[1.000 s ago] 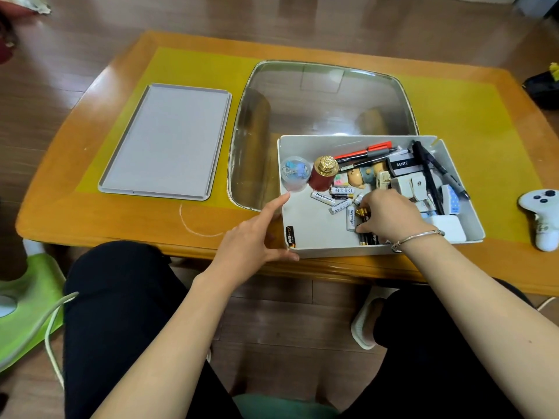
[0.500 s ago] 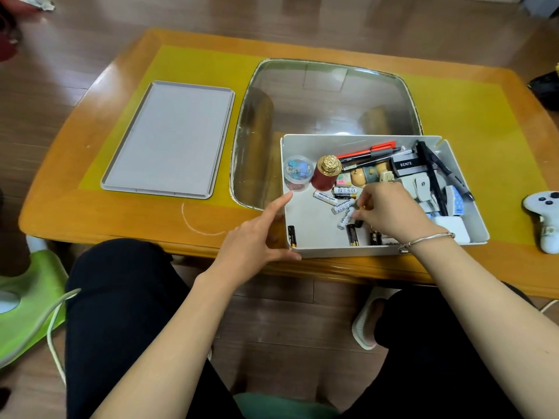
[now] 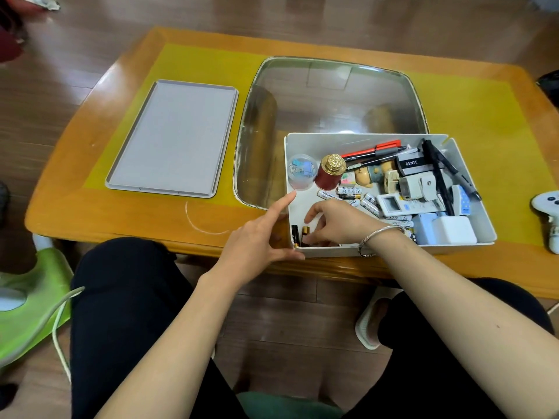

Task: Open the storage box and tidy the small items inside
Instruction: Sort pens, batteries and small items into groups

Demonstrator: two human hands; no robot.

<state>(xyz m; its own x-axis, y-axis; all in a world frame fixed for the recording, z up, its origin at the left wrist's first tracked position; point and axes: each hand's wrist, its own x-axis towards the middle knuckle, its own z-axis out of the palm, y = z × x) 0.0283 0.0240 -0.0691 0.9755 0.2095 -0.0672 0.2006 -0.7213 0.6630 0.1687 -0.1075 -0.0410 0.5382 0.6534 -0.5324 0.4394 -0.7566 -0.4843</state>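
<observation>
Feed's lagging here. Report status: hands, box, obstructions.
Left hand open, bracing storage box at its near-left corner. Right hand inside, fingers on batteries. Lid off, lying left. Nothing blocking.

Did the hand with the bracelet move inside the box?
Yes. The right hand slid left along the box's near wall, from the middle of the battery pile to the near-left corner, beside the upright batteries.

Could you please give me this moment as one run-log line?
storage box: open | lid: on table | left hand: braces box corner | right hand: placing batteries at near-left corner
</observation>
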